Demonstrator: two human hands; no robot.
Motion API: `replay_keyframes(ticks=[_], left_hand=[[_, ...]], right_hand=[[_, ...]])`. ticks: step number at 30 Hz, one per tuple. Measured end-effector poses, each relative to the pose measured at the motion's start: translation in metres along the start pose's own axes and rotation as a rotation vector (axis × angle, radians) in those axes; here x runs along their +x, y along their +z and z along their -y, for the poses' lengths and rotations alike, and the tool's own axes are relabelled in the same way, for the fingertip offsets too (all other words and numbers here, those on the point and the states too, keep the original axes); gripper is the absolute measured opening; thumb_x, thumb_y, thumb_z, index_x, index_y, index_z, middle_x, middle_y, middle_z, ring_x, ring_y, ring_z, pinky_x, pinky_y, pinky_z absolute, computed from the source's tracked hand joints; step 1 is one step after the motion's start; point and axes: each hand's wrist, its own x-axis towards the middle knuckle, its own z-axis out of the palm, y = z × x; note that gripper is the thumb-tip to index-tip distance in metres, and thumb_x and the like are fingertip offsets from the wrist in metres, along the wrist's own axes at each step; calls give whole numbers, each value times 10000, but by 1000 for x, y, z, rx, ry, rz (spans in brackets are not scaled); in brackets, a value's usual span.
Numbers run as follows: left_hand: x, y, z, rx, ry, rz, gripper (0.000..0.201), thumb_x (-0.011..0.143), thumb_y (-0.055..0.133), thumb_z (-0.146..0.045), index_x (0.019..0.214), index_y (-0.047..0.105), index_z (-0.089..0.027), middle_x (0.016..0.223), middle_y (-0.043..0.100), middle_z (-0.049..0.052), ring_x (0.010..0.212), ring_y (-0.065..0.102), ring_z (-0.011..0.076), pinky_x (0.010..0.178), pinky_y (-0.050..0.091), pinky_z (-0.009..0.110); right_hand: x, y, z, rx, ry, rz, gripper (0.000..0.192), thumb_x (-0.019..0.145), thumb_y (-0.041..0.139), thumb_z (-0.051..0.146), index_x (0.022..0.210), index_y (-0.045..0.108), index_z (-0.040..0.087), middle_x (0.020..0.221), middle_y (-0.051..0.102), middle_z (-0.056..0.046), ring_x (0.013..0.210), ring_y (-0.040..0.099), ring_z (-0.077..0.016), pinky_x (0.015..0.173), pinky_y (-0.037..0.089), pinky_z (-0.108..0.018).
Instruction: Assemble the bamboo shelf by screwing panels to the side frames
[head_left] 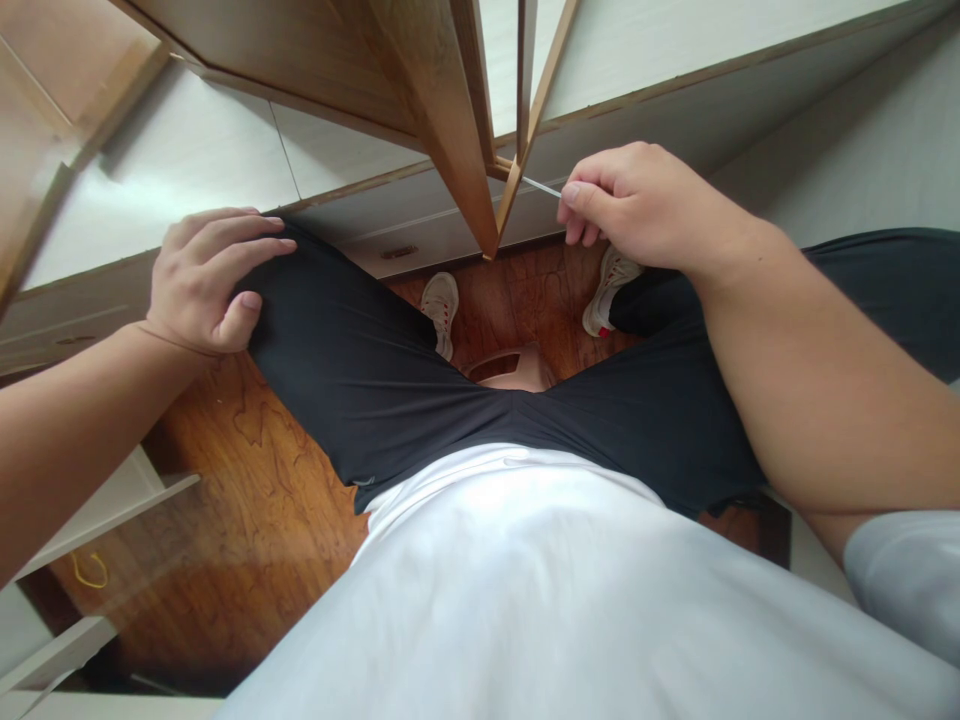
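My right hand point(641, 205) is closed, thumb and fingers pinching a thin metal rod point(541, 187). I cannot tell what kind of tool the rod is. Its far end meets a narrow wooden bar of a brown wooden furniture piece point(442, 110), near the corner where several bars come together. That piece rests on a pale tabletop point(345, 150) and its corner juts past the edge toward me. With fingers spread, my left hand point(214, 275) lies on my knee in dark trousers point(352, 340), holding nothing.
Below the tabletop is a pale drawer front with a small handle point(399, 252). My shoes stand on the brown wood floor point(525, 290), with a plastic stool point(517, 368) under me. Other wooden parts point(75, 70) lie at upper left. A yellow loop point(91, 570) is at lower left.
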Motion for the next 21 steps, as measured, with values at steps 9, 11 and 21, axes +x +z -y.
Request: replay_keyframes(ticks=[9,11,21], left_hand=[[-1,0,-1,-6,-6,-1,714,1004,232,-643,1409,610,-192,1458,608,130,1390,545,352,1185,412,541],[-1,0,-1,-5,-15,1,724,1000,227,-656,1402,613,-194,1455,609,128,1393,543,352,1186,410,540],[-1,0,0,2,-35,15,748,993,216,-678,1403,612,-193,1456,615,121,1407,537,341,1199,406,528]], right_hand=[[1,2,4,119,64,5,308,999,549,277,706,637,236,718,725,-33,635,661,-190,635,529,-316],[1,3,4,135,71,3,313,997,551,270,697,634,236,716,726,-35,630,660,-192,636,533,-322],[3,6,4,212,117,-5,364,1018,563,329,671,624,236,708,737,-31,612,661,-183,630,530,-310]])
